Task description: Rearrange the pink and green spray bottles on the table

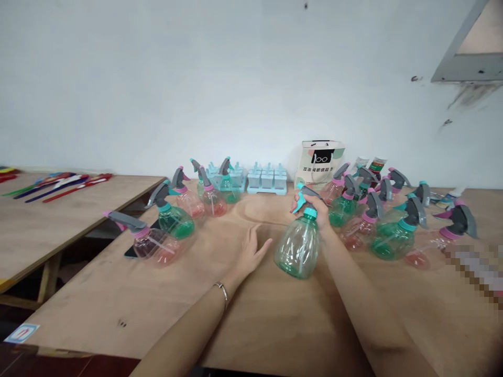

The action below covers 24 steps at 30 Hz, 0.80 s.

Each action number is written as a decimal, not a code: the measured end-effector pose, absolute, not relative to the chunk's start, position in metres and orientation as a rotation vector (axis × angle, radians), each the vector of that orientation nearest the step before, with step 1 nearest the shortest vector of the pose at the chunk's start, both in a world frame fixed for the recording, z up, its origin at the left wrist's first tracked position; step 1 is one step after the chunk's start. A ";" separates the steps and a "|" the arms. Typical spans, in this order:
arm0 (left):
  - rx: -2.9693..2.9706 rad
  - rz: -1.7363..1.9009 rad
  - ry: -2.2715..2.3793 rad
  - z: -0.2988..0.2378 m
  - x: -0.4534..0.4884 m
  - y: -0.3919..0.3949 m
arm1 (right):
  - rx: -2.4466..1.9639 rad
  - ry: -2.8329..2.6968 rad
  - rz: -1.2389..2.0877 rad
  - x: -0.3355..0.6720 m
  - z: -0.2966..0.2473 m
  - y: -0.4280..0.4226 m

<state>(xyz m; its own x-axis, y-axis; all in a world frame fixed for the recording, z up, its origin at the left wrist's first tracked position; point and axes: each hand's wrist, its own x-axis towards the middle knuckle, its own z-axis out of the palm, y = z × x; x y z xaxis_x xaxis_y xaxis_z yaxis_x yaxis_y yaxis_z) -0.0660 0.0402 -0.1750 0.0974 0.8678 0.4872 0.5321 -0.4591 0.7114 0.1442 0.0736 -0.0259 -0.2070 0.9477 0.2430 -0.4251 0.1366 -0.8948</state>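
Green spray bottle (298,246) in the right hand (316,208)

The right hand's fingers curl around the head and teal trigger (301,203); the bottle tilts slightly above the table (165,309), between 2 groups of pink and green bottles (177,223). The left hand (251,254), fingers extended, thumb apart, is near it.

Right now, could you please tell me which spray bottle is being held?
The green spray bottle at the centre, with the right hand around its top; the other bottles stand unheld to either side.
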 end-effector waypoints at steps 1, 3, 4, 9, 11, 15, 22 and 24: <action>2.089 1.226 1.435 -0.178 -0.067 0.042 | -0.613 -1.181 1.438 0.145 -0.024 0.071; 2.226 1.077 1.495 -0.185 -0.070 0.044 | -0.574 -1.235 1.501 0.146 -0.022 0.066; 2.285 1.011 1.493 -0.188 -0.072 0.045 | -0.548 -1.250 1.531 0.146 -0.021 0.064; 2.368 0.860 1.434 -0.193 -0.079 0.045 | -0.508 -1.241 1.531 0.145 -0.023 0.063; 2.352 0.828 1.443 -0.188 -0.078 0.043 | -0.520 -1.241 1.462 0.145 -0.025 0.067; 2.320 0.929 1.471 -0.168 -0.082 0.044 | -0.490 -1.253 1.442 0.145 -0.030 0.074; 2.048 1.998 1.953 -0.119 -0.155 0.062 | -0.410 -1.266 1.486 0.147 -0.037 0.080; 1.833 2.246 2.070 -0.106 -0.179 0.059 | -0.433 -1.279 1.463 0.148 -0.036 0.080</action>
<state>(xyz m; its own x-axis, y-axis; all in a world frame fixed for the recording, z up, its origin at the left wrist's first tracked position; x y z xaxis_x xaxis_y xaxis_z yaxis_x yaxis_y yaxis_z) -0.1791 0.0586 -0.1057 -0.4063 0.3145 0.8579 0.8295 -0.2668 0.4907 0.1480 0.0802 -0.0364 -0.3413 0.8676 0.3617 -0.4743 0.1733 -0.8631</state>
